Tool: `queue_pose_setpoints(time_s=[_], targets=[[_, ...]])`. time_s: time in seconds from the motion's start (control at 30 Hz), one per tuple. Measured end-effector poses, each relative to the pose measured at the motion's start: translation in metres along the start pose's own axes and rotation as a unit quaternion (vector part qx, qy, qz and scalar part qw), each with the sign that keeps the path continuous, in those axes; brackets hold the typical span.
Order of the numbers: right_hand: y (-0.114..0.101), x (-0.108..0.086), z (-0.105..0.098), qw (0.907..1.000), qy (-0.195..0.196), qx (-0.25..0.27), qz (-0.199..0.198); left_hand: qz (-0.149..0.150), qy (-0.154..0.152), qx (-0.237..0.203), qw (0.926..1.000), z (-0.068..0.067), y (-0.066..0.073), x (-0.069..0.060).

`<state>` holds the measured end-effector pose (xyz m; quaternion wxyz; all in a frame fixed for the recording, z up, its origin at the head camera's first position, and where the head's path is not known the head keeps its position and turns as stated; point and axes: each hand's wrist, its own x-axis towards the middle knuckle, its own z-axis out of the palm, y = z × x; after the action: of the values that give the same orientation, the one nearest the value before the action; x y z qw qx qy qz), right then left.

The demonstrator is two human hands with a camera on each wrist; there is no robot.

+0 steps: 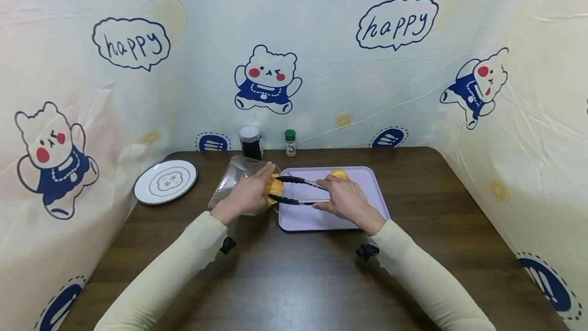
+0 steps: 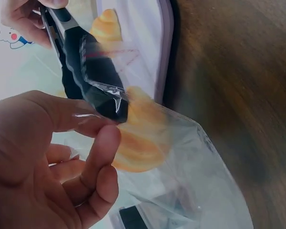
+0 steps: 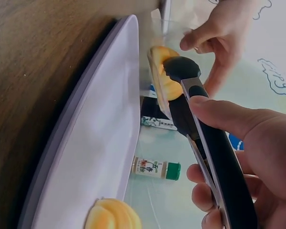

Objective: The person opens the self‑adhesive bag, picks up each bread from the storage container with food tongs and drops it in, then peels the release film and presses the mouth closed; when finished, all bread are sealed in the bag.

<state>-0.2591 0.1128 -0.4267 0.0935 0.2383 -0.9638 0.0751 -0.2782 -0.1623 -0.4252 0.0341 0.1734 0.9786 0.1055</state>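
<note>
My left hand [image 1: 248, 192] pinches the edge of a clear plastic bag [image 1: 228, 180] between thumb and finger, as the left wrist view shows. In my right hand [image 1: 347, 201] is a pair of tongs [image 1: 300, 202], silver with black handles and black tips. The tips hold a golden bread roll [image 1: 274, 188]; in the left wrist view that roll [image 2: 140, 152] shows through the bag's film, at its mouth. A second bread roll [image 1: 339, 173] lies on the lilac tray [image 1: 317, 222], partly behind my right hand in the head view.
A white plate [image 1: 146, 194] with a dark rim and a drawing lies at the table's left edge. At the back stand a dark jar [image 1: 251, 146] with a pale lid and a small green-capped shaker [image 1: 290, 144]. Printed cloth [image 1: 321, 86] hangs around the table [image 1: 285, 280].
</note>
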Motion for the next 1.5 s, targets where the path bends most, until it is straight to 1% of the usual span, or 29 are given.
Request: queue_pose_setpoints(time_s=[0.07, 0.2, 0.3, 0.37, 0.57, 0.67, 0.83, 0.93, 1.13, 1.2, 1.4, 1.5], targets=[[-0.001, -0.001, 0.000, 0.9999, 0.008, -0.004, -0.009, -0.002, 0.000, -0.009, 1.0000, 0.000, 0.000, 0.001], [-0.002, -0.002, 0.000, 0.9992, 0.022, -0.016, -0.029, -0.006, -0.012, -0.026, 0.9996, 0.001, -0.001, 0.003], [-0.002, -0.002, 0.001, 0.9984, 0.028, -0.027, -0.040, 0.003, -0.019, -0.033, 0.9993, 0.000, -0.001, 0.003], [-0.002, -0.001, 0.002, 0.9981, 0.031, -0.029, -0.045, 0.012, -0.018, -0.031, 0.9993, -0.001, 0.000, 0.002], [-0.001, 0.000, 0.003, 0.9979, 0.024, -0.039, -0.045, 0.021, -0.017, -0.030, 0.9992, -0.004, 0.002, 0.001], [-0.001, 0.000, 0.002, 0.9977, 0.022, -0.048, -0.044, 0.017, -0.017, -0.035, 0.9991, -0.005, 0.002, 0.001], [-0.002, -0.001, 0.000, 0.9981, 0.019, -0.043, -0.040, 0.002, -0.029, -0.038, 0.9988, -0.005, 0.003, 0.002], [-0.002, -0.001, 0.001, 0.9977, 0.026, -0.043, -0.045, 0.001, -0.033, -0.034, 0.9989, -0.005, 0.003, 0.002], [-0.001, -0.001, 0.003, 0.9955, 0.047, -0.050, -0.065, 0.009, -0.036, -0.040, 0.9985, -0.005, 0.003, 0.003], [-0.001, 0.000, 0.003, 0.9954, 0.046, -0.051, -0.067, 0.011, -0.037, -0.044, 0.9983, -0.005, 0.004, 0.003], [-0.004, 0.003, 0.005, 0.9968, 0.029, -0.042, -0.062, 0.001, -0.048, -0.058, 0.9972, -0.003, 0.008, 0.002], [-0.006, 0.005, 0.006, 0.9978, 0.022, -0.034, -0.053, 0.009, -0.046, -0.050, 0.9977, -0.001, 0.009, 0.001]])
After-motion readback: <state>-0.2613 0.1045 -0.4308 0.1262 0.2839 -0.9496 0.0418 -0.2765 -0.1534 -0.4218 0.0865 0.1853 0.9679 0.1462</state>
